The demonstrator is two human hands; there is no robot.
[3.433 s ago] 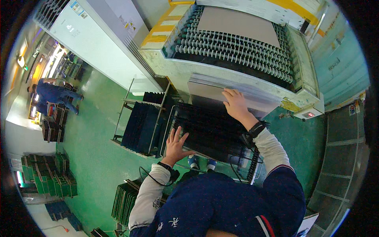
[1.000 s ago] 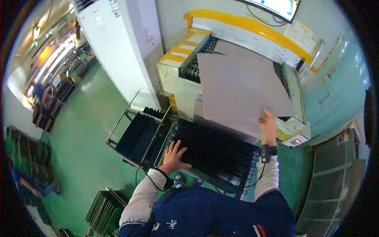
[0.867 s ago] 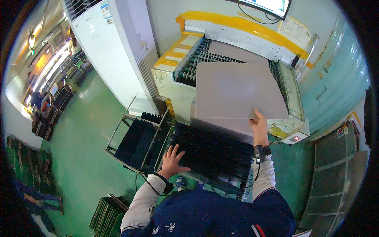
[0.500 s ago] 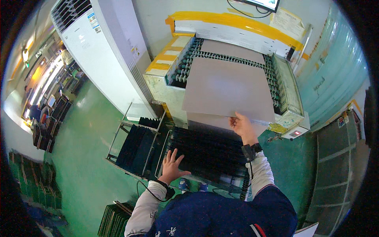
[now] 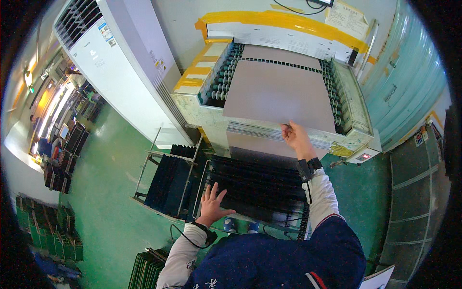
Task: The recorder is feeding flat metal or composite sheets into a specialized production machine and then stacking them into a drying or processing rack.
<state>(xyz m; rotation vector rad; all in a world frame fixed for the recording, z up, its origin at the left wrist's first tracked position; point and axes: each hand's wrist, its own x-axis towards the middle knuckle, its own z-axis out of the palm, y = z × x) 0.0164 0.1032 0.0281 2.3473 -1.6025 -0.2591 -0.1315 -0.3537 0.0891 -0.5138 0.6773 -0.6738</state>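
A flat grey-brown sheet (image 5: 279,91) lies on the roller conveyor (image 5: 222,84), its near edge toward me. My right hand (image 5: 297,139) is at that near edge, thumb and fingers pinched together on it. Beneath the edge, a stack of similar sheets (image 5: 260,132) shows its layered front side. My left hand (image 5: 211,204) holds nothing, its fingers spread over the left side of a rack of dark upright sheets (image 5: 255,188) in front of me.
A second metal-framed rack (image 5: 168,180) of dark sheets stands to the left. Beyond it is a tall white air conditioner (image 5: 125,62). Another flat sheet (image 5: 274,54) lies farther along the rollers. A grey panelled frame (image 5: 411,192) stands at right, beside a translucent curtain (image 5: 406,82).
The sheet has slid away from me onto the rollers, and its near edge has lowered. My right hand has moved forward with it. My left hand stays spread in nearly the same place.
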